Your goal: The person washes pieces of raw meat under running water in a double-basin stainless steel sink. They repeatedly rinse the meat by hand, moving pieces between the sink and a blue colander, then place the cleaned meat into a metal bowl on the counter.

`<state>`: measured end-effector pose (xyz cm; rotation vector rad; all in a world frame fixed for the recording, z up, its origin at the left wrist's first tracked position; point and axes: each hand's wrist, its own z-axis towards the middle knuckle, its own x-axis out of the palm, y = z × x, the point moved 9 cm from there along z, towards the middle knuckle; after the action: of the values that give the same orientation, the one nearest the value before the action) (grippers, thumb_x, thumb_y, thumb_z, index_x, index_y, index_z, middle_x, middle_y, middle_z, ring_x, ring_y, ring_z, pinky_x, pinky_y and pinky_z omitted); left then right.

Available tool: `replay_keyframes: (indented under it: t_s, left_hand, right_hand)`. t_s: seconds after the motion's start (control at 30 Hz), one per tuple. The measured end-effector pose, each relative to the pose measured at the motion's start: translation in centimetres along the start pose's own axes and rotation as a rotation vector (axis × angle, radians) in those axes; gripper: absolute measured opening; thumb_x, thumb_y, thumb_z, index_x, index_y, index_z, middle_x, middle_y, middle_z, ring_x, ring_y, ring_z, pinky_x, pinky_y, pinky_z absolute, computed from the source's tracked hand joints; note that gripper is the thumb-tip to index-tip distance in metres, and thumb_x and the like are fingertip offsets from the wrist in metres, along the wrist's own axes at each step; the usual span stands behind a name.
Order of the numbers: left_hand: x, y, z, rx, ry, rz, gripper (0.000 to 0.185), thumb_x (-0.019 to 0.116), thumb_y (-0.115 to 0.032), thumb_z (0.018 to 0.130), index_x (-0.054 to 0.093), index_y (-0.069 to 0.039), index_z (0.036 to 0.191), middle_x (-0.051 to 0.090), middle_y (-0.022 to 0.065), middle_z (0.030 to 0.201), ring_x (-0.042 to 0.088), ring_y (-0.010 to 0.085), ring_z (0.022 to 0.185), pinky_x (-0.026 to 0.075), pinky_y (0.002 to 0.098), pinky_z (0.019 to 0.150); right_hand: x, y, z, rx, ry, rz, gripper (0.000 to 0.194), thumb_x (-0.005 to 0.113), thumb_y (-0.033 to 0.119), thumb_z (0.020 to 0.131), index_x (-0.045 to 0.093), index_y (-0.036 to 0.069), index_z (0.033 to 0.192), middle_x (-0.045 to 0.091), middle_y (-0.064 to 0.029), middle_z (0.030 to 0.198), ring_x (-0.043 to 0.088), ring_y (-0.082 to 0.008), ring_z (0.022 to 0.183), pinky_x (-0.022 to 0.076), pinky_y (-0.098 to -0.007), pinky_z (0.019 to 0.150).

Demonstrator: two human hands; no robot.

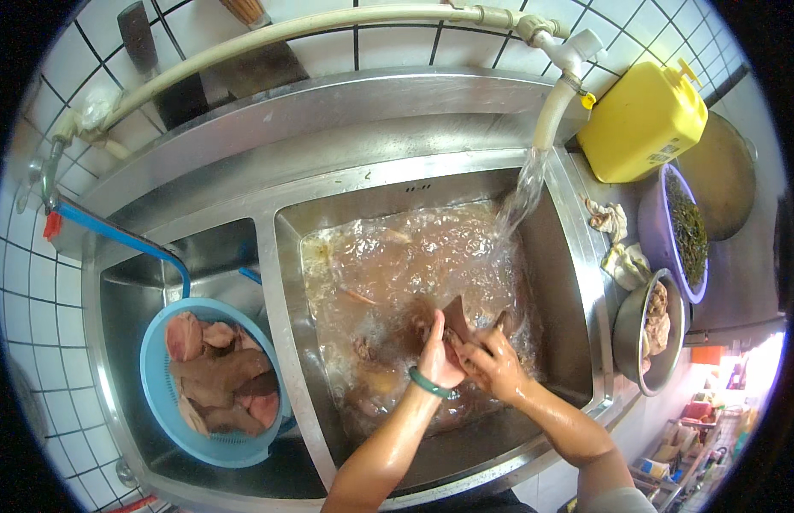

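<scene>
Both hands are over the right sink basin (567,308), just above cloudy water (397,256). My left hand (440,359), with a green bangle (429,383) at its wrist, supports a brown piece, apparently meat (457,319), along the palm and thumb. My right hand (496,362) has its fingers curled over the same piece from the right. The piece has a flat, pointed upper end; its lower part is hidden by the fingers. A dark tip (503,320) shows beyond my right fingers, too unclear to name. Other pieces lie partly submerged around the hands.
Water runs from a tap hose (554,115). In the left basin, a blue plastic basket (154,397) holds meat pieces. To the right are a yellow jerrycan (647,122), a purple basin (653,224) of dark green strands and a steel bowl (627,340) with pale pieces. Knives (179,99) stand behind the pipe.
</scene>
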<state>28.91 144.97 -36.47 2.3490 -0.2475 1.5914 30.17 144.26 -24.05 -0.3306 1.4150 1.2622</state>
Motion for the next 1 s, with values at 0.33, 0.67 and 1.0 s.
replay_keyframes:
  t_s: [0.33, 0.67, 1.0]
  left_hand:
    - [-0.5, -4.3, 4.4, 0.149, -0.272, 0.872, 0.013, 0.068, -0.009, 0.071, 0.058, -0.004, 0.078, 0.055, 0.0019, 0.061, 0.043, 0.0077, 0.040, 0.029, 0.0230, 0.033]
    - [-5.7, -6.9, 1.0, 0.227, -0.870, 2.051, 0.050, 0.064, -0.033, 0.073, 0.053, -0.001, 0.109, 0.059, 0.0203, 0.096, 0.058, 0.0326, 0.089, 0.045, 0.0389, 0.078]
    - [-0.9, -5.2, 11.0, 0.179, -0.263, 0.218, 0.042, 0.057, -0.050, 0.076, 0.054, -0.012, 0.095, 0.056, 0.0054, 0.094, 0.051, 0.0209, 0.089, 0.039, 0.0357, 0.081]
  right_hand:
    - [-2.5, -11.4, -2.9, 0.598, -0.207, 0.385, 0.054, 0.069, 0.023, 0.071, 0.046, 0.001, 0.115, 0.051, -0.0179, 0.107, 0.050, -0.0280, 0.100, 0.0417, -0.0368, 0.086]
    - [8.2, -17.8, 1.8, 0.977, -0.246, 1.267, 0.014, 0.060, 0.015, 0.081, 0.057, 0.002, 0.085, 0.059, -0.0054, 0.070, 0.054, -0.0133, 0.050, 0.0440, -0.0262, 0.045]
    - [3.6, -13.2, 4.6, 0.633, 0.027, 0.414, 0.041, 0.052, 0.005, 0.080, 0.043, -0.006, 0.118, 0.055, -0.0196, 0.109, 0.053, -0.0230, 0.101, 0.0407, -0.0327, 0.087]
